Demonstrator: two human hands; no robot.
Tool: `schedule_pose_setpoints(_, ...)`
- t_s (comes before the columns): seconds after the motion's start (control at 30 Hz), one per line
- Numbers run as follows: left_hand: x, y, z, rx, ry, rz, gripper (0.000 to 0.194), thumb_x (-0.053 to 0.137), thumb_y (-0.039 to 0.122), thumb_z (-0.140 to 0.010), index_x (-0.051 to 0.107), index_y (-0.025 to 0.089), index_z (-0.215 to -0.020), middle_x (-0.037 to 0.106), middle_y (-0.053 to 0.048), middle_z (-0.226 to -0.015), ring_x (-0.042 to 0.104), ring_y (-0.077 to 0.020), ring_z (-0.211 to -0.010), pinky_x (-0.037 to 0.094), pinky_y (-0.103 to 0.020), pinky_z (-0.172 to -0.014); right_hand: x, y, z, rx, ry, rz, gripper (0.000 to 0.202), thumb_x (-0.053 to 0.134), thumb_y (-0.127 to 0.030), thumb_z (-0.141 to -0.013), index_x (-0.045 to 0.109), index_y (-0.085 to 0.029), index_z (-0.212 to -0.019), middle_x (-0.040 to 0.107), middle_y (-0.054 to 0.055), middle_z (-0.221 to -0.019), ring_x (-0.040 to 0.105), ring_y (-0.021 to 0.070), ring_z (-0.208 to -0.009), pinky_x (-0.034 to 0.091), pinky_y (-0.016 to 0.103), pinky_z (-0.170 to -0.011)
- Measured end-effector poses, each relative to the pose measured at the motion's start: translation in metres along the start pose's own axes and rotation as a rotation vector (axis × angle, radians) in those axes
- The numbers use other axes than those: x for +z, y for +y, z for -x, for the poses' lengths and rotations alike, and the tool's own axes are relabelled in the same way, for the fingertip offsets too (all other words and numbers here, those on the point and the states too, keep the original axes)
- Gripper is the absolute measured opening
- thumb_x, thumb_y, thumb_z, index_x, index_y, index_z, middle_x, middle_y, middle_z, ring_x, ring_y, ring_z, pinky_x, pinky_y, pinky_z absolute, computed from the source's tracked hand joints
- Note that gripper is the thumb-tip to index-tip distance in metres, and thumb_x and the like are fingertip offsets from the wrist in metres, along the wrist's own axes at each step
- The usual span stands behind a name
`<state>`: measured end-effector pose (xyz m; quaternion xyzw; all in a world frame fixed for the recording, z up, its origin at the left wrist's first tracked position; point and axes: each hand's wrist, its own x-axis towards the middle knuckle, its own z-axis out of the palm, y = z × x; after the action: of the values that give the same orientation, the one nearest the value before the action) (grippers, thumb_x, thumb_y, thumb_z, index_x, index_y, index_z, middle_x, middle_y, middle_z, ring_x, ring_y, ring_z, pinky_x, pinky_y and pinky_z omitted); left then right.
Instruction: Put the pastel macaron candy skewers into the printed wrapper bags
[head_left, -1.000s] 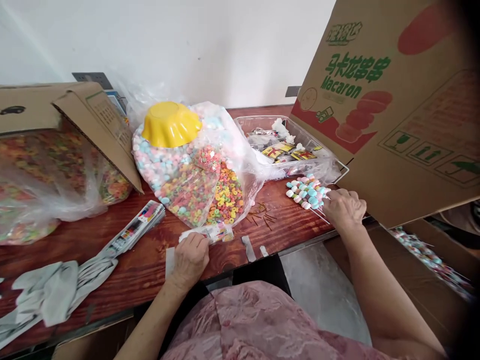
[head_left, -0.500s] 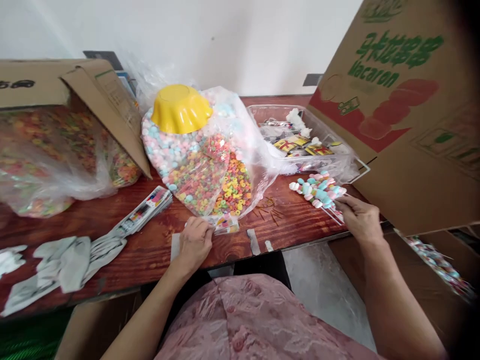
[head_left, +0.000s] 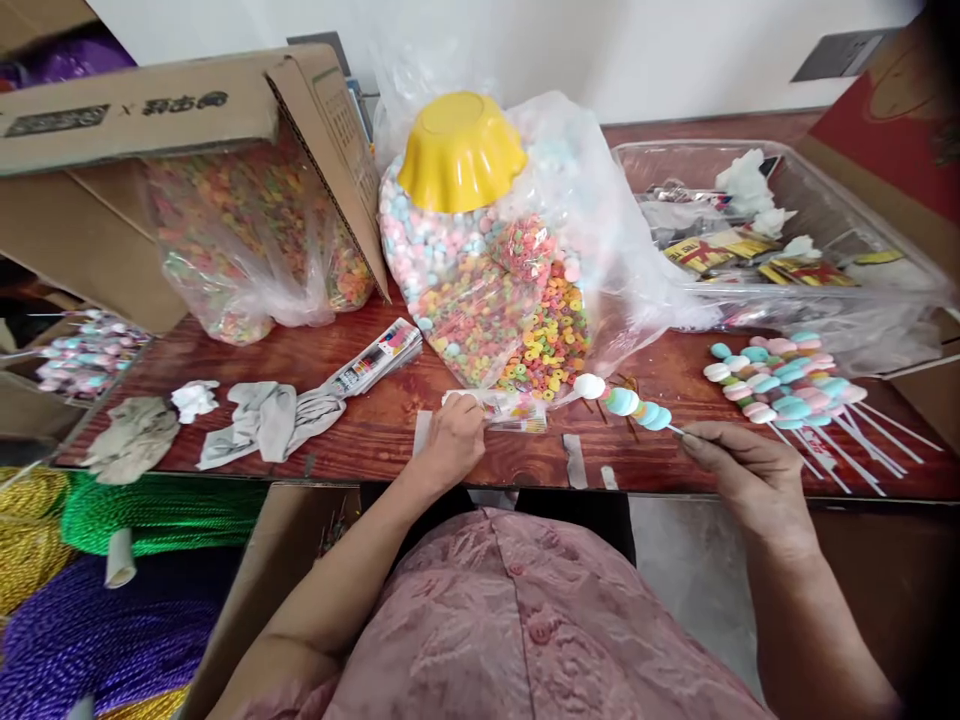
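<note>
Pastel marshmallow skewer [head_left: 622, 402], just one, hung over the table [head_left: 375, 430] near its front edge.
The right hand [head_left: 742, 470] pinched its stick [head_left: 675, 430]; the left hand [head_left: 454, 440] curled at printed wrappers [head_left: 519, 412], grip unclear. Bare wood and two tape strips [head_left: 574, 462] lay between.

Right hand [head_left: 750, 465] pinches white stick of candy skewer [head_left: 634, 408], pastel pieces pointing left above reddish wooden table [head_left: 510, 462]. Left hand [head_left: 454, 430] touches left end of printed wrappers [head_left: 521, 414]. Skewer pile [head_left: 787, 382] lies beside right hand. Yellow scalloped bowl [head_left: 463, 152] sits upside down on bagged pastel candies [head_left: 435, 238]; multicolored candy rings [head_left: 556, 335] in front.
</note>
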<state>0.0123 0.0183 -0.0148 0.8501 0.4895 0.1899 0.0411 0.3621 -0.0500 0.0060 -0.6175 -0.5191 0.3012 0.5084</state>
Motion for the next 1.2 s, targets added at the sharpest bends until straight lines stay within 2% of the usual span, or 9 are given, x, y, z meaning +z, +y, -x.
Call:
schedule_pose_setpoints(0.13,0.005,-0.006,0.004,0.004,0.086,0.134,0.023,0.053,0.012,-0.088,0.056,0.018,-0.066,0.059,-0.008,-0.077,0.054,-0.0210,-0.081,0.045,-0.033,-0.073,0.004,0.000,0.007,0.020,-0.036,0.022,0.018,0.077,-0.041,-0.077,0.076,-0.025,-0.083,0.071,-0.001,-0.075,0.063,0.0149,-0.068,0.054,0.029,-0.065)
schedule_pose_setpoints(0.37,-0.002,-0.013,0.002,-0.124,0.054,0.389,0.022,0.063,0.010,-0.078,0.050,0.018,-0.063,0.055,-0.001,-0.071,0.051,-0.0148,-0.071,0.039,-0.026,-0.064,0.013,0.000,0.018,-0.003,-0.181,0.057,0.016,0.073,-0.039,-0.078,0.076,-0.024,-0.081,0.072,0.000,-0.071,0.064,0.0144,-0.062,0.053,0.026,-0.059)
schedule_pose_setpoints(0.53,-0.010,-0.016,-0.011,-0.256,-0.063,0.471,0.027,0.078,0.015,-0.068,0.053,0.016,-0.059,0.053,0.003,-0.067,0.048,-0.0106,-0.063,0.033,-0.024,-0.060,0.021,-0.007,0.021,-0.079,-0.237,0.043,0.010,0.071,-0.034,-0.081,0.075,-0.025,-0.079,0.070,-0.002,-0.070,0.065,0.0146,-0.062,0.053,0.026,-0.059)
schedule_pose_setpoints(0.7,-0.018,-0.017,-0.022,-0.320,-0.175,0.494,0.029,0.084,0.017,-0.063,0.056,0.014,-0.056,0.054,0.004,-0.066,0.046,-0.0092,-0.061,0.033,-0.024,-0.061,0.021,-0.004,0.022,-0.140,-0.199,0.074,0.006,0.070,-0.032,-0.084,0.075,-0.028,-0.084,0.073,-0.002,-0.078,0.066,0.0167,-0.067,0.055,0.030,-0.062)
schedule_pose_setpoints(1.0,-0.018,-0.020,-0.027,-0.284,-0.211,0.529,0.032,0.085,0.018,-0.061,0.054,0.014,-0.054,0.053,0.005,-0.065,0.046,-0.0088,-0.060,0.032,-0.023,-0.060,0.024,-0.002,0.021,-0.204,-0.238,0.149,0.010,0.065,-0.032,-0.088,0.074,-0.027,-0.086,0.073,-0.002,-0.082,0.069,0.0179,-0.074,0.054,0.029,-0.063)
schedule_pose_setpoints(1.2,-0.016,-0.020,-0.023,-0.228,-0.180,0.488,0.032,0.084,0.020,-0.064,0.053,0.015,-0.056,0.052,0.004,-0.065,0.045,-0.0094,-0.061,0.031,-0.024,-0.059,0.026,-0.008,0.017,-0.286,-0.263,0.272,0.013,0.060,-0.032,-0.090,0.072,-0.027,-0.086,0.074,-0.001,-0.082,0.070,0.0180,-0.073,0.055,0.029,-0.063)
